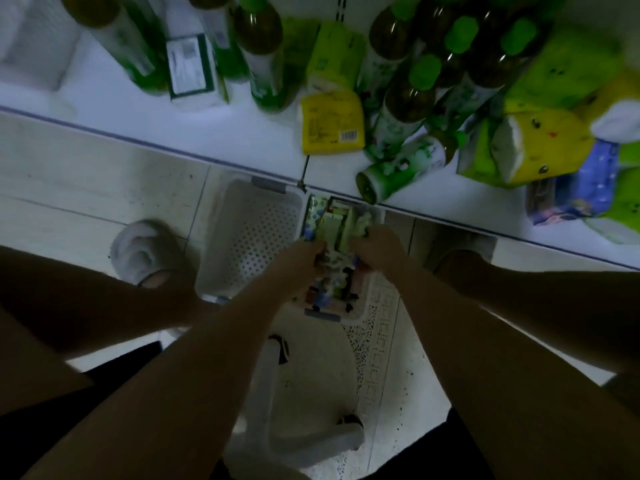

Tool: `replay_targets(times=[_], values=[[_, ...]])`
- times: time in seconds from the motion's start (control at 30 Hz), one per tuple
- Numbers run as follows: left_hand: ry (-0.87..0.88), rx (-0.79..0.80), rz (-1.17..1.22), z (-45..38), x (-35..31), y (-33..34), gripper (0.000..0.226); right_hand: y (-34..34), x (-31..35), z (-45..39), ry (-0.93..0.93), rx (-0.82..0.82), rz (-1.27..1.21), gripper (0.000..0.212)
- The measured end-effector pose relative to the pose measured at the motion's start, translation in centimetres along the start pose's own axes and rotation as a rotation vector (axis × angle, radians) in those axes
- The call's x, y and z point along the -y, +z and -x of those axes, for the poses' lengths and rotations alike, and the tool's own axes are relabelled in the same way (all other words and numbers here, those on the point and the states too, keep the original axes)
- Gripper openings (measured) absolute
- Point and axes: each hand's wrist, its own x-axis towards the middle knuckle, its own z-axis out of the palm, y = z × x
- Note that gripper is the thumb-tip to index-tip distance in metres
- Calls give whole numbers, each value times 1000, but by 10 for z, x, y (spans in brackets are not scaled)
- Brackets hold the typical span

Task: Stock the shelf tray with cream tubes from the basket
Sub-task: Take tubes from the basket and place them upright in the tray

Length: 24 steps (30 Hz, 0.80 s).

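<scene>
Cream tubes (337, 268) lie bunched between both hands' clenched grip, left (299, 259) and right (377, 245).

A shop aisle, seen from above. A white retail shelf (145, 109) runs across the far side, stocked with rows of green-capped bottles (412, 95), a boxed product (188, 67) and yellow packs (332, 123) showing a barcode. Near it, white perforated stocking baskets (252, 233) sit on a pale tiled floor (86, 181).
</scene>
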Motion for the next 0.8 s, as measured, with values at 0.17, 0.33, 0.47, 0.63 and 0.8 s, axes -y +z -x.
replay_targets(times=[0.17, 0.33, 0.47, 0.63, 0.8], values=[[94, -162, 279, 17, -36, -75, 11, -62, 42, 54, -46, 122, -264, 26], [288, -207, 369, 61, -89, -159, 18, -113, 90, 120, -216, 145, -276, 27], [423, -187, 322, 110, -138, -219, 20, -141, 137, 187, -422, 153, -105, 30], [491, -80, 188, 183, -191, -298, 11, -164, 189, 268, -677, 47, 85, 30], [574, -167, 144, 250, -239, -359, 35, -188, 224, 330, -947, -37, 12, 38]])
